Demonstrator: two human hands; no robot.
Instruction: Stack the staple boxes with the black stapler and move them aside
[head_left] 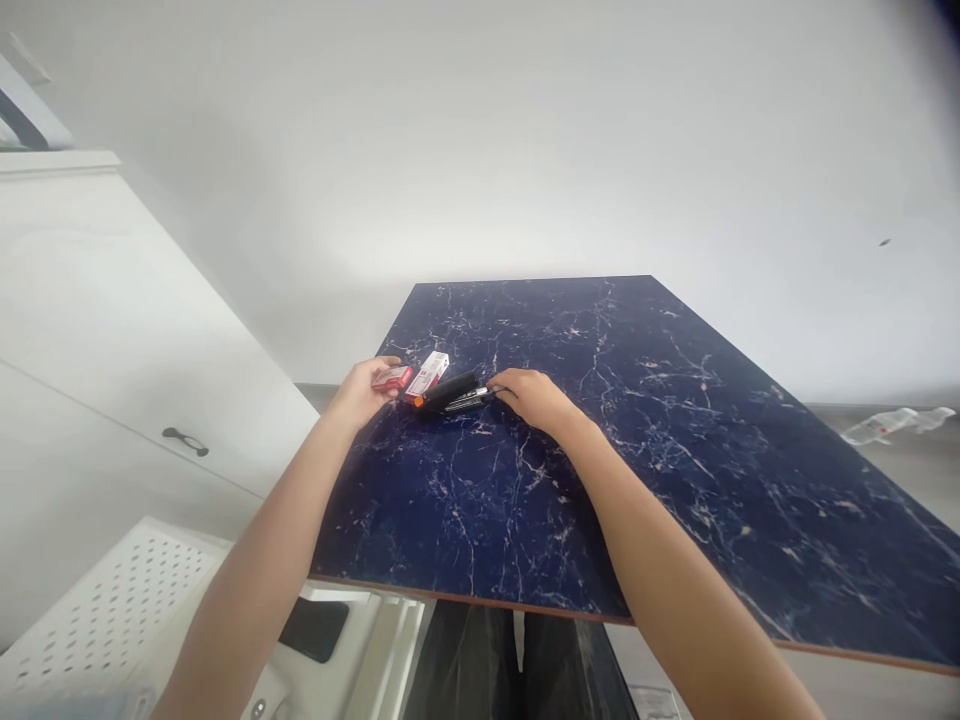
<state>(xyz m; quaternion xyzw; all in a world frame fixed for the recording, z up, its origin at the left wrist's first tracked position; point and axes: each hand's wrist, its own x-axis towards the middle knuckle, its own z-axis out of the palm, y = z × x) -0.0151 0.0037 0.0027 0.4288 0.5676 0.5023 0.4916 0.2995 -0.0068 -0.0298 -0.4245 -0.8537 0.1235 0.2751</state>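
Left hand [362,390]: clamped on a small red box [392,378], thumb and fingers at its sides; well apart from the other hand.
Right hand [534,396]: fingertips at the end of a black packet [469,401] with pale print; cannot tell whether they grip it.
Red-and-white box [428,376]: between the hands, just beside the left hand's box.
Black cylinder [451,388]: between the hands, orange end toward the left.
Marbled blue tabletop [480,500]: beneath both hands.

This looks like a room in a home, judging by the white cabinet [127,310] with its dark handle [175,435], the plain pale wall [525,130] and the blue marble-patterned worktop [637,480] beside it.
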